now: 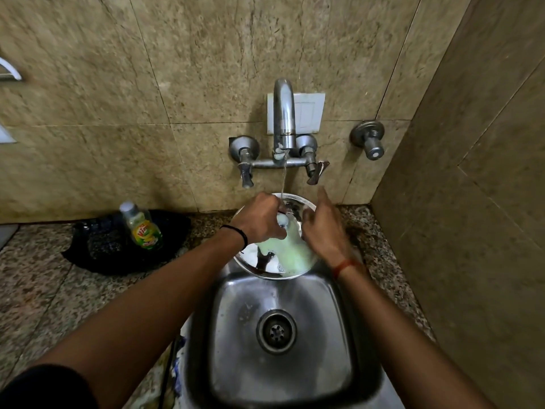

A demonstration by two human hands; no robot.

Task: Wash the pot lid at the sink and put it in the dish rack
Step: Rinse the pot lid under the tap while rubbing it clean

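Right, I'm mid-wash: left hand (pixel 259 216) fingers clamped on the pot lid (pixel 274 255) knob, holding it soapy under the tap (pixel 283 113), above the sink (pixel 339 335). Right hand (pixel 323 228) fingers relaxed against the rim. Next I judge: rinse off suds.

Silver pot lid (pixel 287 208) (green suds), speckled granite counter (pixel 44 290), beige wall (pixel 147 84)
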